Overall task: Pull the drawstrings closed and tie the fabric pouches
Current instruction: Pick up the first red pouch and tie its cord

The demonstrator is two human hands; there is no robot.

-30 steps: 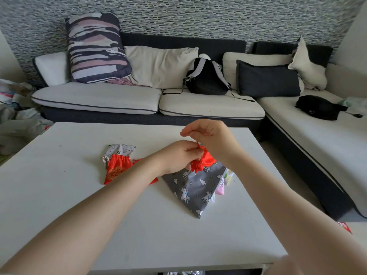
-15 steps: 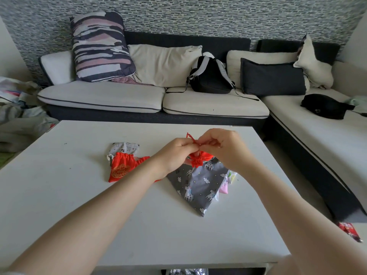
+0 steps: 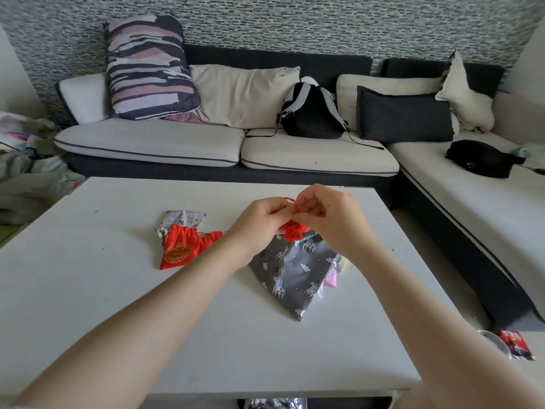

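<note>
A small red pouch (image 3: 295, 233) is held up between both hands above the white table (image 3: 88, 290), its mouth gathered. My left hand (image 3: 259, 222) pinches its red drawstring (image 3: 290, 199) from the left. My right hand (image 3: 330, 216) pinches the same string from the right, fingers curled. Under the hands lies a grey unicorn-print pouch (image 3: 292, 276), flat on the table. A second red pouch (image 3: 181, 249) with a gold emblem lies to the left, its mouth gathered, partly on a pale patterned pouch (image 3: 184, 218).
Pink and pale pouches (image 3: 333, 277) stick out from under the grey one's right side. A sofa with cushions and a black backpack (image 3: 312, 113) stands behind the table. Wrappers (image 3: 514, 343) lie on the floor at the right.
Both hands have stayed together at the red pouch, working its string. A loop of string now stands above the fingers. The view has shifted slightly.
</note>
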